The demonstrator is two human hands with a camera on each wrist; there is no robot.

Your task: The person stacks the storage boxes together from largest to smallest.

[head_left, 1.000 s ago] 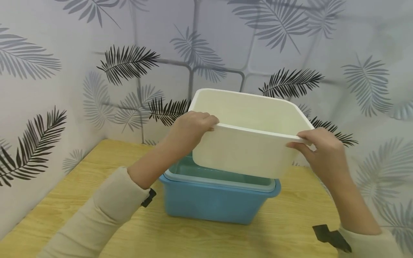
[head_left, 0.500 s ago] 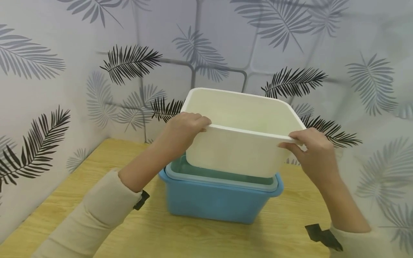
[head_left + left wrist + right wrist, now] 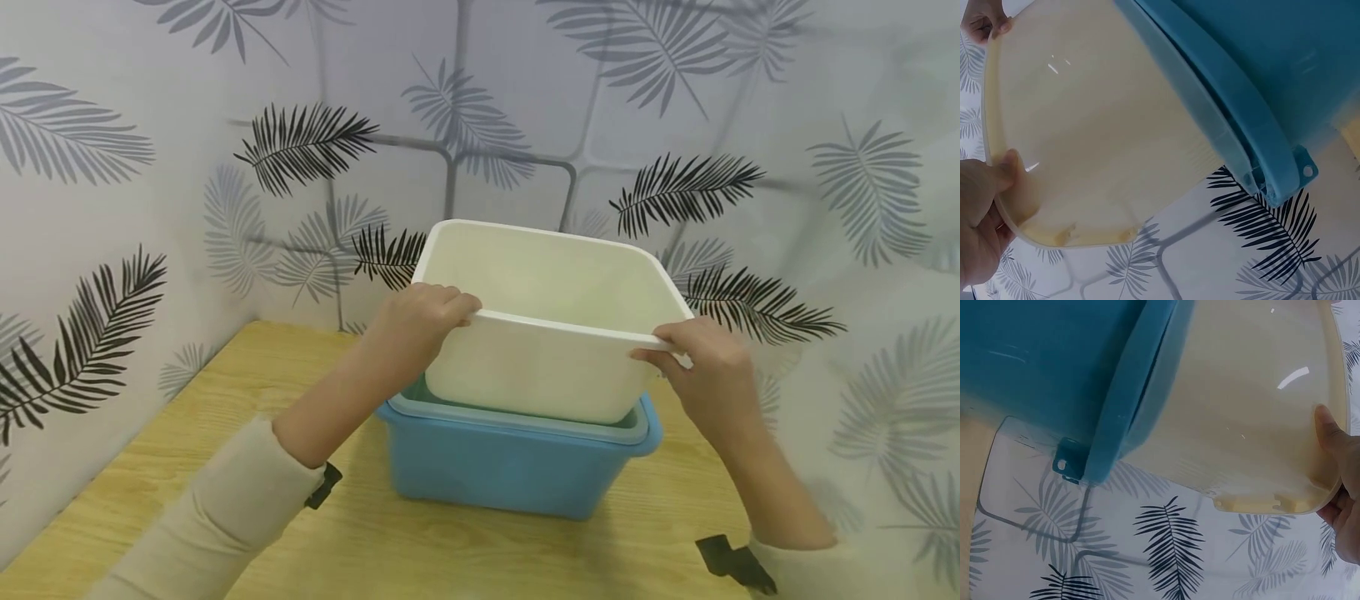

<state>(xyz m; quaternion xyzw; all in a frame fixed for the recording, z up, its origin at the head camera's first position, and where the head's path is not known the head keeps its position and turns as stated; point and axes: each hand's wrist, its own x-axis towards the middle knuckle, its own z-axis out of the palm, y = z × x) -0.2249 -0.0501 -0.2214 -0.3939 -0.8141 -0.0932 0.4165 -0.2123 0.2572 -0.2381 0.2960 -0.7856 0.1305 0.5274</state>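
Observation:
A cream-white plastic bin [image 3: 540, 367] is held by its near rim, its lower part inside a pale green bin [image 3: 517, 418]. That green bin is nested in a larger blue bin [image 3: 495, 471] standing on the table. My left hand [image 3: 420, 333] grips the white rim toward its left corner, and my right hand [image 3: 705, 367] pinches it at the right corner. In the left wrist view, the thumb of the left hand [image 3: 988, 212] presses the wall just under the rim. The right wrist view has the right hand [image 3: 1341, 481] with its thumb on the outer wall too.
The wooden table [image 3: 360, 542] reaches under the bins and out to both sides. Behind it stands a wall [image 3: 517, 83] covered in leaf patterns. Each sleeve carries a black strap piece, such as the strap [image 3: 735, 565] at the right cuff.
The white bin has moved left and then down, deeper into the green bin. Both hands have travelled with it, keeping their hold on the rim.

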